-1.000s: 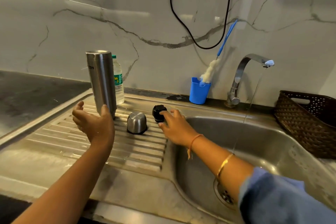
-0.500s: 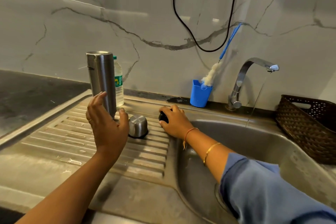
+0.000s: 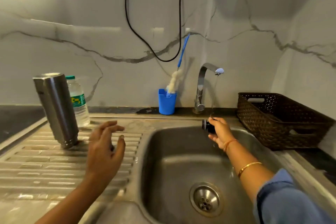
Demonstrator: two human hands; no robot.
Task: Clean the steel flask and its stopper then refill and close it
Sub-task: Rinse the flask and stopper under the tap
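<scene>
The steel flask (image 3: 55,109) stands upside down on the ribbed drainboard (image 3: 45,165) at the left. My left hand (image 3: 105,149) hovers over the drainboard to the flask's right, fingers spread and holding nothing; it hides the steel cap. My right hand (image 3: 219,132) grips the black stopper (image 3: 207,126) over the sink basin (image 3: 181,160), under a thin stream of water from the tap (image 3: 205,85).
A plastic water bottle (image 3: 78,102) stands behind the flask. A blue cup (image 3: 167,102) with a bottle brush (image 3: 179,71) sits at the wall. A dark woven basket (image 3: 283,120) is on the right counter. A black cable hangs on the wall.
My right hand picked the black stopper off the drainboard and carried it right, under the running tap. My left hand moved right, away from the flask, and now covers the steel cap.
</scene>
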